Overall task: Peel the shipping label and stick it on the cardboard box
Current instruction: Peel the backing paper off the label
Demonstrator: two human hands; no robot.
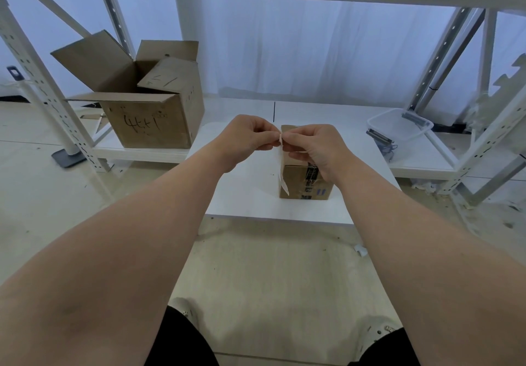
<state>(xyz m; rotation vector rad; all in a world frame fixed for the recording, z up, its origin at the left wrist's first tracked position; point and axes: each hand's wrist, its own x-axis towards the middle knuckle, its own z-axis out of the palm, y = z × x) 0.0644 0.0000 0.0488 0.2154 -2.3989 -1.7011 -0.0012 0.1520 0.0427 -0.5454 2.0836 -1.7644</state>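
A small closed cardboard box (296, 180) with dark printed tape stands on a low white table (244, 195). Both hands meet just above its left top edge. My left hand (247, 138) and my right hand (310, 146) each pinch the top end of a white shipping label (280, 163), which hangs edge-on down the box's left side. Whether the label and its backing are apart at the pinch is too small to tell. My right hand hides part of the box's top.
A large open cardboard box (148, 104) marked in pen sits on the white shelf at the left. A clear plastic tub (398, 124) lies at the right of the shelf. White rack uprights (42, 81) stand on both sides. Wooden floor lies below.
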